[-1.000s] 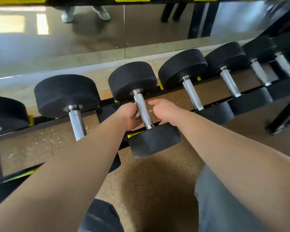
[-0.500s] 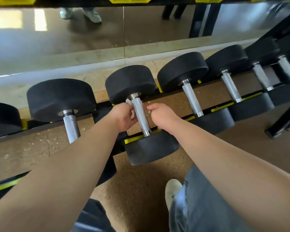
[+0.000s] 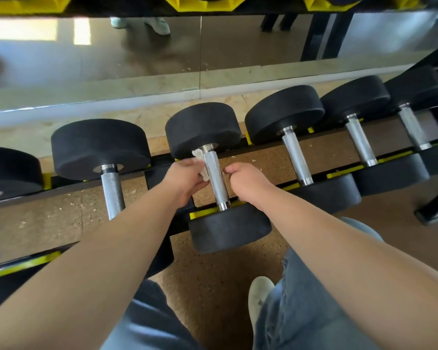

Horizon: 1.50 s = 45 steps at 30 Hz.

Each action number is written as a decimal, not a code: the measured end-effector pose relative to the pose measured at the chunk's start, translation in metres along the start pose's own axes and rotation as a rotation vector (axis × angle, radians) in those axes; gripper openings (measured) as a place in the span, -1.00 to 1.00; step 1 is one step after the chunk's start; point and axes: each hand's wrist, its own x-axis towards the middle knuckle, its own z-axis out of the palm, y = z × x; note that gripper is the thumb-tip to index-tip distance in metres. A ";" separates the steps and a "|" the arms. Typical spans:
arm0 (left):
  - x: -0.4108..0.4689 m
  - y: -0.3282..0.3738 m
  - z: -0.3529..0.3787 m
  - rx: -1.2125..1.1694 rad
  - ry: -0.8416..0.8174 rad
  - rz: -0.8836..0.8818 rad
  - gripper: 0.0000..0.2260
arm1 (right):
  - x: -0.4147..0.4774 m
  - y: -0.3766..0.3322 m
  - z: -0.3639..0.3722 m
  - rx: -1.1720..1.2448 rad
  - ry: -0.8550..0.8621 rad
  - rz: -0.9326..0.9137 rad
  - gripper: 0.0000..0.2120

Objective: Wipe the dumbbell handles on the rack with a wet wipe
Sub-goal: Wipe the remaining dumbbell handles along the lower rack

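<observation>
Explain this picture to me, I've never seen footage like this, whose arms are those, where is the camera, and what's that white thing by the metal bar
There is no machine here. The two bare arms belong to a person, and the single camera sits on that person's head, looking forward and down. That is why you see their own arms, jeans and a shoe. In front is a rack holding a row of black dumbbells with metal bars, and behind it runs a wall mirror. The left hand holds a white wet wipe against the left side of the middle dumbbell's handle, near its far end. The right hand is curled just right of the same handle. Whether it grips anything is not visible.
</observation>
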 end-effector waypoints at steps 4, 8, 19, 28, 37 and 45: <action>-0.019 -0.009 -0.009 0.423 0.057 0.010 -0.77 | 0.000 0.001 0.000 -0.019 0.006 -0.028 -0.55; -0.045 -0.022 -0.004 0.814 0.073 0.115 -0.80 | 0.004 -0.001 0.002 -0.125 0.000 -0.059 -0.65; -0.034 -0.008 0.016 0.730 0.169 0.278 -0.69 | 0.000 0.016 0.000 0.131 0.109 -0.157 -0.59; -0.049 -0.014 0.005 0.499 0.050 0.141 -0.81 | -0.005 0.024 -0.008 -0.045 -0.059 -0.467 -0.66; -0.034 -0.025 0.003 0.142 0.052 0.075 -0.73 | 0.012 0.012 -0.010 0.074 0.179 -0.362 -0.75; -0.036 -0.036 0.009 0.188 0.120 0.160 -0.68 | 0.016 0.016 -0.019 -0.312 -0.350 -0.132 -0.80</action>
